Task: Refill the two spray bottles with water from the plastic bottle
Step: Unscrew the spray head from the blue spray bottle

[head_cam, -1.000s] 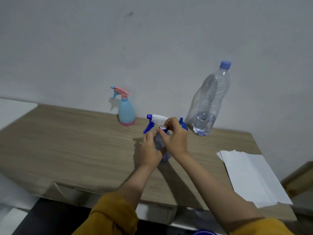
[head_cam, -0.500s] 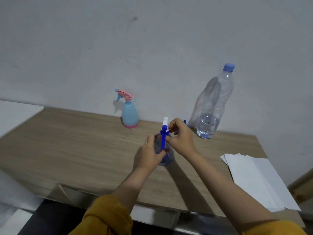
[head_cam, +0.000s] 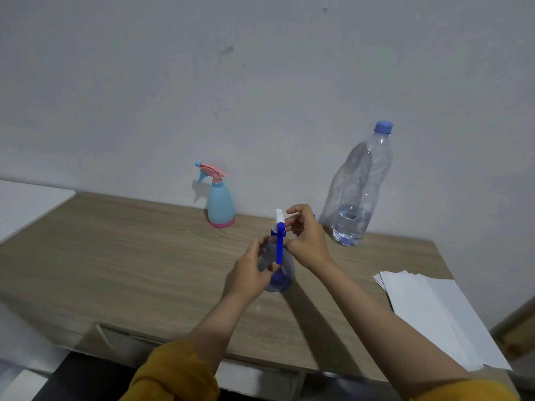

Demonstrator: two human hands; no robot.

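Observation:
A small clear-blue spray bottle (head_cam: 282, 274) stands on the wooden table (head_cam: 139, 256) in front of me. My left hand (head_cam: 252, 270) wraps its body. My right hand (head_cam: 307, 238) grips its blue-and-white spray head (head_cam: 279, 235), whose trigger points toward me. A light-blue spray bottle with a pink head (head_cam: 220, 201) stands by the wall to the left, untouched. The tall clear plastic bottle (head_cam: 362, 186), blue cap on, holds a little water at its bottom and stands at the back right.
A stack of white paper sheets (head_cam: 434, 316) lies on the table's right front part. A white surface (head_cam: 26, 204) adjoins the table on the left. The wall runs right behind the bottles.
The spray head has turned under my right hand: its nozzle pointed left a second ago, now the trigger faces me. My left hand keeps its hold on the body.

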